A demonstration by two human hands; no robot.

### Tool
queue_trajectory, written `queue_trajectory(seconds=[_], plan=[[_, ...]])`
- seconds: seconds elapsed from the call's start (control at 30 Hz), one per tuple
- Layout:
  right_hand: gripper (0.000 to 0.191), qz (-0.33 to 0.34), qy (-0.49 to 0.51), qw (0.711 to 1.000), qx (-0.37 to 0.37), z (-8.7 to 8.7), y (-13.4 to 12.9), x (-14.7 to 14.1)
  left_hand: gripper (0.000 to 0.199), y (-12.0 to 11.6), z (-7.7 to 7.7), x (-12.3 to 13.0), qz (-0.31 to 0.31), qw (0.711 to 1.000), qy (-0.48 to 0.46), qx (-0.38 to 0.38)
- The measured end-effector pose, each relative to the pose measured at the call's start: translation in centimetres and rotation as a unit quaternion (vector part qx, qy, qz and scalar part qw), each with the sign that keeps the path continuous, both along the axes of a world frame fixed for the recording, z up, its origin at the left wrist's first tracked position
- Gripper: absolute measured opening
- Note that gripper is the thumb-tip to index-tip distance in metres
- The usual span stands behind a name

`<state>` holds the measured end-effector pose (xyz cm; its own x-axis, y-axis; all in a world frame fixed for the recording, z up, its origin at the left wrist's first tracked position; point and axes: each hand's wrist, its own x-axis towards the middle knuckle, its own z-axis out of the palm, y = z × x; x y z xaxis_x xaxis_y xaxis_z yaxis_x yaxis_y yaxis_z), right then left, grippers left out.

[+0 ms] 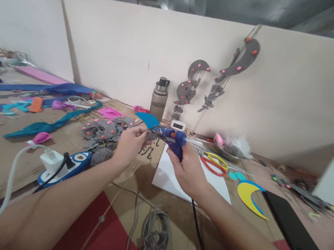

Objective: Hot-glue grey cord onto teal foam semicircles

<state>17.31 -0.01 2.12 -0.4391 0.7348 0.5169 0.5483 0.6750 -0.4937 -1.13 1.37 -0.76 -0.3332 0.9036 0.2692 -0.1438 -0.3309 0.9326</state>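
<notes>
Fingers of the right hand [189,170] curled around a blue glue gun [177,144] over white paper [164,176], left hand [130,144] pinching a small grey piece [151,136] just beside the gun's front, coiled grey cord [156,235] on the desk [182,222], grey crescents [248,58] hanging behind

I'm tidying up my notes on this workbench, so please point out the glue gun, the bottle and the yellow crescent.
Glue gun [177,146]: head view, upper handle.
Bottle [158,104]: head view, side of its body.
Yellow crescent [244,196]: head view, its broad middle.
</notes>
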Motion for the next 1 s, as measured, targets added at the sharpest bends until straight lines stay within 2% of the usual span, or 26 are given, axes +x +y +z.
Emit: queue_trajectory(seconds=[0.3,0.6,1.0], plan=[[0.034,-0.016,-0.014,1.000,0.007,-0.3,0.2,-0.1,0.022,0.3,-0.3,-0.1,0.007,1.000,0.012,0.009],[0.034,-0.037,-0.025,0.999,0.011,-0.4,0.1,0.0,0.021,-0.2,0.5,0.0,0.010,1.000,-0.004,0.007],[0.033,-0.056,-0.041,0.998,0.011,-0.3,0.1,0.0,0.021,-0.1,0.7,0.0,0.026,0.999,-0.027,0.010]])
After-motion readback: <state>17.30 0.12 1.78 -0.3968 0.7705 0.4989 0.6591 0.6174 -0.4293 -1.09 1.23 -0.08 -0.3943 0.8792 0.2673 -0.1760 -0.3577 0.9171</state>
